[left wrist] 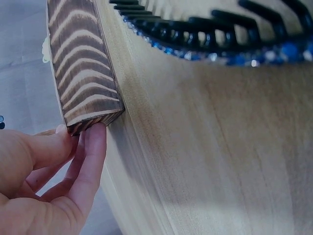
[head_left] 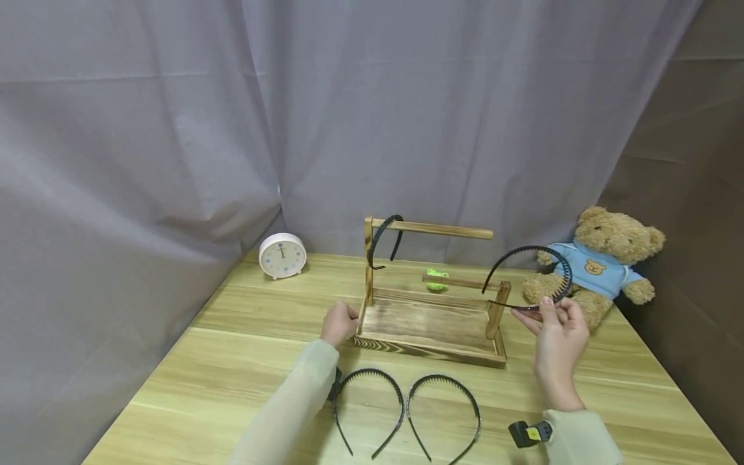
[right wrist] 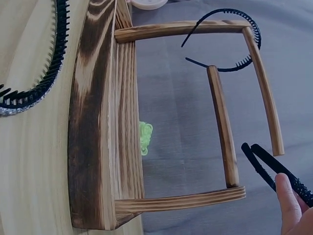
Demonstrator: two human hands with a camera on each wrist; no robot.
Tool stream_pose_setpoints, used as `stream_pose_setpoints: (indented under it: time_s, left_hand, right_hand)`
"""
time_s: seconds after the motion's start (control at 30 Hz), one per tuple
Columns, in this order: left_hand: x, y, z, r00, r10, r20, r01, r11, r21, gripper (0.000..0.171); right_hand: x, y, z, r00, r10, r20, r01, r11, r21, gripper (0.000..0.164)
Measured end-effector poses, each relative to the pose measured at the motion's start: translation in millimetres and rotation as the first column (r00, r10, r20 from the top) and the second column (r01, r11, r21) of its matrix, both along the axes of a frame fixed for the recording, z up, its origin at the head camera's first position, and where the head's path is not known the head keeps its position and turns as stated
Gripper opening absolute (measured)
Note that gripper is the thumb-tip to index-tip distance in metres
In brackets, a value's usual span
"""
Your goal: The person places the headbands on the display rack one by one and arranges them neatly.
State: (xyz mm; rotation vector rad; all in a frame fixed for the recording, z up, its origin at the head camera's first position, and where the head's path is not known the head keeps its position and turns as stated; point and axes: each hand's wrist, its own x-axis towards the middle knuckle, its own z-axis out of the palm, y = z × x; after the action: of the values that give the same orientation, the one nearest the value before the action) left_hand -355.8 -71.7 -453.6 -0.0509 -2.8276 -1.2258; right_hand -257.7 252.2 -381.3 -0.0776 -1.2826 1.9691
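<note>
My right hand pinches a black toothed headband in the air beside the right end of a wooden rack. In the right wrist view the band's two tips point toward the free end of the upper bar. My left hand grips the rack's left end; in the left wrist view its thumb and fingertips pinch the striped wooden corner. One black headband hangs on the upper bar near the left post. Two more headbands, a left one and a right one, lie before the rack.
A white round clock stands at the back left of the table. Behind the rack lies a small green object. A teddy bear in a blue shirt sits at the back right. Grey curtain hangs behind the table.
</note>
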Motion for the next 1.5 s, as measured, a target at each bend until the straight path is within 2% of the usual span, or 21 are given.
stream_pose_setpoints:
  time_s: [0.27, 0.53, 0.9, 1.17, 1.37, 1.5]
  left_hand:
    - [0.9, 0.0, -0.9, 1.000, -0.010, -0.028, 0.010, 1.000, -0.008, 0.010]
    - [1.4, 0.4, -1.0, 1.000, -0.009, -0.029, 0.009, 1.000, 0.004, 0.011]
    - [1.6, 1.4, -2.4, 1.000, -0.007, -0.030, 0.007, 1.000, -0.014, 0.011]
    - [0.5, -0.3, -2.4, 0.999, -0.011, -0.051, 0.010, 1.000, -0.021, 0.010]
    - [1.6, -0.6, -1.6, 1.000, -0.004, -0.014, 0.004, 1.000, 0.000, 0.011]
    - [0.9, -1.0, -1.2, 1.000, -0.005, -0.013, 0.005, 1.000, 0.005, 0.011]
  right_hand:
    - [-8.9, -2.1, 1.6, 0.998, -0.009, 0.059, 0.005, 0.998, 0.061, 0.028]
    - [-18.3, -7.8, 6.8, 0.996, 0.016, 0.089, -0.018, 1.000, 0.024, 0.027]
    - [-24.0, -8.8, 10.7, 0.986, 0.023, 0.166, -0.035, 0.997, 0.073, 0.029]
    - [-33.2, -13.5, 14.7, 0.988, 0.024, 0.155, -0.037, 0.996, 0.081, 0.028]
    - [-39.0, -19.4, 15.8, 0.984, 0.009, 0.180, -0.032, 0.992, 0.124, 0.027]
    - [-42.2, -23.5, 16.5, 0.984, -0.002, 0.176, -0.026, 0.987, 0.161, 0.025]
